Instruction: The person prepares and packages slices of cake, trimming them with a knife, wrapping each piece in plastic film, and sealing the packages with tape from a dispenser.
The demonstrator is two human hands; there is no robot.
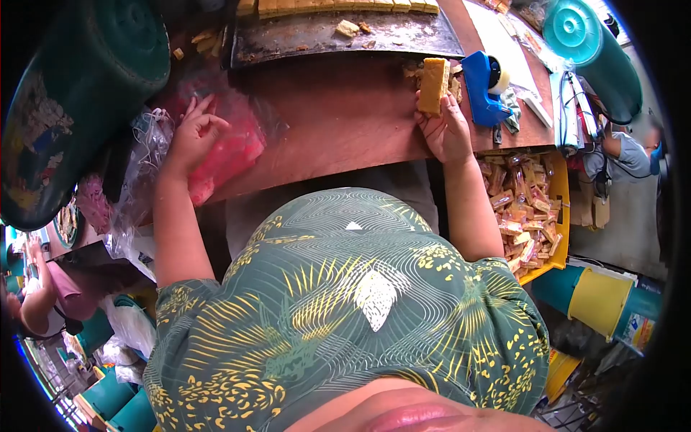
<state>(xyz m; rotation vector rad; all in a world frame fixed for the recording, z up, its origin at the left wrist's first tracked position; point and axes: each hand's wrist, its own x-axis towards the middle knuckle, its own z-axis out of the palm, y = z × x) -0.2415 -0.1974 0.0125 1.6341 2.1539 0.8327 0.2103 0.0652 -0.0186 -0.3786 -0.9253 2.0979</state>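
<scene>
In my right hand (pixel 448 128) I hold a golden-brown bar of cake (pixel 433 88) upright, fingers closed around its lower end. It stands above the near right part of the wooden table (pixel 338 108), with crumbs behind it. My left hand (pixel 193 137) is over a heap of clear and pink-red plastic bags (pixel 234 133) on the left. Its fingers are partly bent and spread apart, and no object shows between them. At the far edge lies a dark metal tray (pixel 302 47) holding a row of cut cake bars (pixel 345 6) and loose broken bits.
Right of the cake stands a blue tape dispenser (pixel 479 90). A yellow crate (pixel 560 209) full of wrapped bars (pixel 522 209) sits below the table's right side. Large green containers (pixel 108 93) flank the table. Other people (pixel 39 288) are at the left and right edges.
</scene>
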